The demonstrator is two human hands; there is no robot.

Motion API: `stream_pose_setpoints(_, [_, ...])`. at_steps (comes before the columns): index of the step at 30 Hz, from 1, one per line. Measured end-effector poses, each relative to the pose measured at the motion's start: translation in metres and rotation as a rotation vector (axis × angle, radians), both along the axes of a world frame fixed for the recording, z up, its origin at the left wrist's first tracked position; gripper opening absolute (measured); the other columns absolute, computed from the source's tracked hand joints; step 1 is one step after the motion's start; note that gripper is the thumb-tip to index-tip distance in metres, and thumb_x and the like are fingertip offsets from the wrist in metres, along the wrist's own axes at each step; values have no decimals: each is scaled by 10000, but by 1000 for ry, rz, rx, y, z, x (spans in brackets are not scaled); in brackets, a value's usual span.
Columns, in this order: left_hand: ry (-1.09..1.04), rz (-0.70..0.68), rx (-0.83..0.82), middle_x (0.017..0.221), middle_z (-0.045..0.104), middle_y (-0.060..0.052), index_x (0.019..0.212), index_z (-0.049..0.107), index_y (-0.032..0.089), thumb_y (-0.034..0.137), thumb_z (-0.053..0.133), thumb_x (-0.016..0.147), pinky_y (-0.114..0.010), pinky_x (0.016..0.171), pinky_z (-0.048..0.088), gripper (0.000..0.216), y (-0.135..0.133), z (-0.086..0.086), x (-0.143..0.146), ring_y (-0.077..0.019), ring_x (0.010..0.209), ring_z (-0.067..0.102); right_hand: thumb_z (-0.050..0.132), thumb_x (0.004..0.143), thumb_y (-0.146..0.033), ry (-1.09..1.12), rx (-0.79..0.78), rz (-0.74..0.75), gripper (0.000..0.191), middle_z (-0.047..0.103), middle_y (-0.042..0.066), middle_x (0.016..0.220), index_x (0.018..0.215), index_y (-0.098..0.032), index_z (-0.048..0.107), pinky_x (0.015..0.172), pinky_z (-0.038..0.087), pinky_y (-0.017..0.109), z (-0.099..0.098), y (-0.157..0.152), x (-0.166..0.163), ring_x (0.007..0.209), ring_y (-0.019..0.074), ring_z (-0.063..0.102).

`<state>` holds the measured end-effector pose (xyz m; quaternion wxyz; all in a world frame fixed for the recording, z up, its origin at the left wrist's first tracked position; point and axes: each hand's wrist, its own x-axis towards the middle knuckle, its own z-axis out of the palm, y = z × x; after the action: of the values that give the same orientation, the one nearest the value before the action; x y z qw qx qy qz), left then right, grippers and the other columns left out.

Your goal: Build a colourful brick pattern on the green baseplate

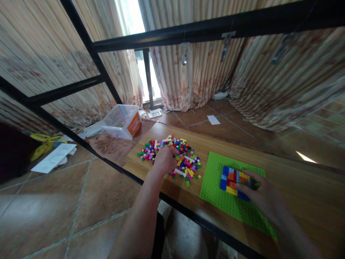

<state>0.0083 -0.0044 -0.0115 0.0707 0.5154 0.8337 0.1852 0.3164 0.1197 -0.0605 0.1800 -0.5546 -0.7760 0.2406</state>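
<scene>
A pile of small multicoloured toy bricks (pixel 188 163) is spread over the left part of the wooden bench top. My left hand (pixel 165 160) reaches into the pile with its fingers bent down among the bricks; whether it grips one is hidden. On the green studded baseplate (pixel 212 172) sits a low rectangular brick build (pixel 231 178) of blue, orange, red and yellow pieces. My right hand (pixel 254 189) holds that build at its right side, thumb on the near side and fingers on the far side, covering part of it.
A clear plastic box (pixel 118 124) with an orange label stands on the floor beyond the bench's left end. Black metal bars (pixel 161 37) cross above and at the left. White sheets (pixel 55 158) and a paper piece (pixel 213 119) lie on the tiles. Curtains (pixel 175 79) hang behind.
</scene>
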Motion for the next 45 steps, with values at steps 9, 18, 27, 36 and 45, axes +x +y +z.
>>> stream_pose_setpoints(9, [123,-1,-39,954,730,-92,892,773,185,115,559,815,-374,1002,456,238,8,0,5,-244,1020,638,610,711,-548,17,-21,-10,632,713,125,1035,1224,-181,658,761,500,451,10,-7,-4,927,332,668])
stream_pose_setpoints(18, [127,32,-115,1080,731,-99,1051,747,194,178,552,851,-393,994,475,280,6,5,5,-272,1053,643,646,726,-498,38,34,1,536,704,115,1145,1182,-218,677,895,486,494,9,-9,-5,1034,333,652])
stream_pose_setpoints(27, [126,75,-154,995,750,-91,1012,756,217,187,491,881,-365,882,511,297,9,6,3,-274,995,674,649,733,-487,27,27,-1,533,694,125,1175,1185,-207,675,908,483,508,11,-10,-5,1072,346,641])
stream_pose_setpoints(36, [89,54,-152,1038,754,-78,1096,730,221,122,500,823,-337,861,511,370,6,7,3,-259,992,686,627,750,-495,11,29,6,537,687,126,1199,1196,-199,665,931,477,499,12,-11,-6,1098,345,630])
stream_pose_setpoints(45, [-57,42,-45,913,754,-76,981,740,166,24,516,746,-302,813,512,354,8,6,-2,-221,886,690,647,734,-501,51,48,26,545,686,138,1201,1187,-199,676,931,472,510,4,-8,-2,1085,354,636])
